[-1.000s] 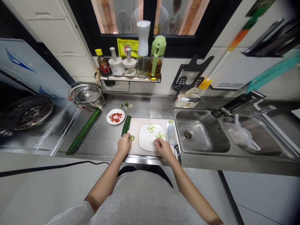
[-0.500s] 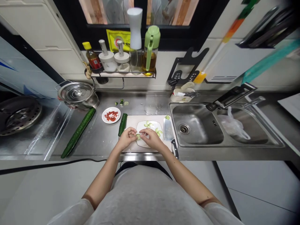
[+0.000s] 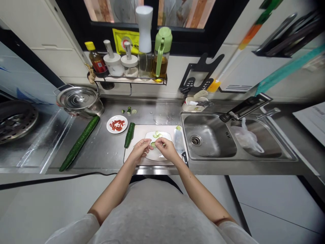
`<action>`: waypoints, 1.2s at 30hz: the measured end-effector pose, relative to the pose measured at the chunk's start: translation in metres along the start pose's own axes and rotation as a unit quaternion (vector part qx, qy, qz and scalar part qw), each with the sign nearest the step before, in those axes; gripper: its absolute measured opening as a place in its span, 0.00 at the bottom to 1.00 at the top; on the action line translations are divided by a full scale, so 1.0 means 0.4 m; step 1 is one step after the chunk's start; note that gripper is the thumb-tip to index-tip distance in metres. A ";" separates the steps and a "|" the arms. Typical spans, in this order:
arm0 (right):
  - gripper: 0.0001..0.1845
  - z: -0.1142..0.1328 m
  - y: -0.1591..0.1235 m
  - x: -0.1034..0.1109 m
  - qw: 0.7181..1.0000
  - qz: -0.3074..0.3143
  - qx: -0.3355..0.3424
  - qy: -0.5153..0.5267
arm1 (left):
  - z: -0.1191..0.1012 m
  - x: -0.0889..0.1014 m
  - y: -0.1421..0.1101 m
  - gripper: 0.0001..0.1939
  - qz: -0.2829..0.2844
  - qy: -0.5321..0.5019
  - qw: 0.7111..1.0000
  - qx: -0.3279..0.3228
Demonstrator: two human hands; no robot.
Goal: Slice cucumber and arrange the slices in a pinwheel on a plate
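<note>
My left hand (image 3: 140, 149) and my right hand (image 3: 166, 149) meet over a white square plate (image 3: 166, 135). Between their fingertips is a thin cucumber slice (image 3: 153, 144), pinched from both sides. More cucumber slices (image 3: 157, 134) lie fanned out near the plate's far edge; my right hand hides others. The plate rests on a pale cutting board (image 3: 139, 128). On the board's left side lies a cut cucumber piece (image 3: 129, 135), near my left hand. To the right of my right hand, a cleaver (image 3: 179, 140) lies flat, with a cucumber slice (image 3: 178, 127) beyond its far end.
A round plate of chopped red bits (image 3: 117, 124) and a long cucumber (image 3: 80, 144) lie to the left. Cucumber ends (image 3: 129, 110) sit behind. A lidded steel pot (image 3: 81, 101) stands back left, below a condiment rack (image 3: 129, 79). The double sink (image 3: 210, 135) is on the right.
Both hands have risen slightly, and the cucumber slice is now held up between their fingertips. My right hand has come over the right-hand slices on the plate. The view has shifted a little.
</note>
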State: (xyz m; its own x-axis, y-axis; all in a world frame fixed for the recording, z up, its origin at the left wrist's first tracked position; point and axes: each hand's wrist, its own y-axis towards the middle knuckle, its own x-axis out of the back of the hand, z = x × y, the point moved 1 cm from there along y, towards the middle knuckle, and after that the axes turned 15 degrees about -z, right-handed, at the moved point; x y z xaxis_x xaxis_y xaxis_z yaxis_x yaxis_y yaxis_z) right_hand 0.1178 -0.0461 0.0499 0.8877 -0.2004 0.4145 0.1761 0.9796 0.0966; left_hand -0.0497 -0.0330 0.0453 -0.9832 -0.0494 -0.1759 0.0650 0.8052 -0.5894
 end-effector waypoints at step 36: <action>0.10 -0.046 -0.033 0.001 0.994 0.009 -0.109 0.020 | 0.029 -0.041 0.022 0.24 -0.028 0.025 0.992 -0.121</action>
State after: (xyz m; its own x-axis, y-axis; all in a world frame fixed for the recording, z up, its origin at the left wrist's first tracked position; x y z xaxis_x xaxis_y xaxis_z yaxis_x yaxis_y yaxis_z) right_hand 0.1236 -0.0587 0.0321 0.9071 -0.1862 0.3775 0.2437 0.9635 -0.1103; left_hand -0.0310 -0.0318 0.0340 -0.9917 -0.0742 -0.1051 -0.0276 0.9206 -0.3895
